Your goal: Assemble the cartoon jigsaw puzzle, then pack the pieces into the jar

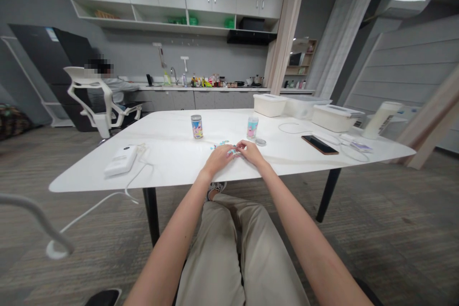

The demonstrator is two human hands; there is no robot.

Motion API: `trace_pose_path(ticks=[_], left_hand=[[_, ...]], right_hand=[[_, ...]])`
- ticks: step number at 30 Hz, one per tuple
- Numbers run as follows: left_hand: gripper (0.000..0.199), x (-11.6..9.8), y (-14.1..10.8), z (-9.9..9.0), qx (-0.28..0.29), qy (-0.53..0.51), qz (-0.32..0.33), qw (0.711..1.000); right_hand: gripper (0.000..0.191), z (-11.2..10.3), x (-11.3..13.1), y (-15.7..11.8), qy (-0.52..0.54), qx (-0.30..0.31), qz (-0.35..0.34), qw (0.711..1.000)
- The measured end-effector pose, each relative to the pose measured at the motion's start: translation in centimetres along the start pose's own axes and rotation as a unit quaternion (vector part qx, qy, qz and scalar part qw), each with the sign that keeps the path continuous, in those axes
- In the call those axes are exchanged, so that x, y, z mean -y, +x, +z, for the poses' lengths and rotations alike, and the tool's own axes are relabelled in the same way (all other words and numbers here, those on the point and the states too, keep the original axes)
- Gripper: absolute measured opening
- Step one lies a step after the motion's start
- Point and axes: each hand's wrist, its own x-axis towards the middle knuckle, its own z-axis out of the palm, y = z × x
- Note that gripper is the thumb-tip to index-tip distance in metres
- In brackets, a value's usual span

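Observation:
Small blue and multicoloured pieces, looking like jigsaw pieces, lie scattered on the white table near its front edge. My left hand rests over them with its fingers bent together. Close against its fingertips, my right hand has thumb and fingers closed in a pinch. What either hand holds is too small and covered to make out. Behind the hands, a printed jar with a lid stands upright on the left. A second, clear printed jar stands to the right, with a loose silver lid beside it.
On the table's left lies a white power bank-like box with a cable. Toward the right are a phone, white cables, lidded storage boxes and a white bottle. Another person sits on a white chair at the back left.

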Motion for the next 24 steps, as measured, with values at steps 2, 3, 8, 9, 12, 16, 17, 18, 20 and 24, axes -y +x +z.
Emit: trace_pose_path(ticks=[2,3,8,9,12,16,17,18,20,24], left_hand=[[0.031,0.2,-0.1,-0.3,-0.002,-0.072,-0.051,0.996],[0.030,0.4,-0.1,-0.4,0.001,-0.106,-0.072,0.992],[0.024,1.4,0.1,-0.4,0.002,-0.240,-0.134,0.961],[0.023,1.6,0.1,-0.3,-0.005,-0.268,-0.140,0.953],[0.024,2.0,0.2,-0.1,-0.034,-0.340,-0.156,0.927],[0.028,2.3,0.2,0.0,-0.089,-0.390,-0.175,0.900],[0.029,2.4,0.2,-0.1,-0.103,-0.399,-0.179,0.893],[0.030,2.4,0.2,-0.1,-0.114,-0.404,-0.184,0.889],[0.030,2.5,0.1,0.0,-0.126,-0.404,-0.194,0.885],[0.025,2.7,0.0,0.1,-0.132,-0.359,-0.228,0.896]], right_hand=[[0.009,0.1,-0.1,0.0,-0.012,0.006,-0.007,1.000],[0.009,0.2,-0.2,0.0,-0.018,0.010,-0.013,1.000],[0.012,0.4,-0.4,0.0,-0.051,0.012,-0.056,0.997],[0.012,0.4,-0.4,-0.1,-0.054,0.007,-0.070,0.996],[0.013,0.6,0.0,-0.2,-0.056,0.003,-0.117,0.992],[0.017,0.9,0.7,-0.4,-0.067,0.029,-0.169,0.983],[0.018,1.0,0.7,-0.4,-0.069,0.038,-0.176,0.981],[0.019,1.0,0.8,-0.4,-0.068,0.044,-0.179,0.980],[0.019,1.1,0.7,-0.4,-0.060,0.046,-0.170,0.982],[0.017,1.1,0.6,-0.4,-0.037,0.041,-0.131,0.990]])
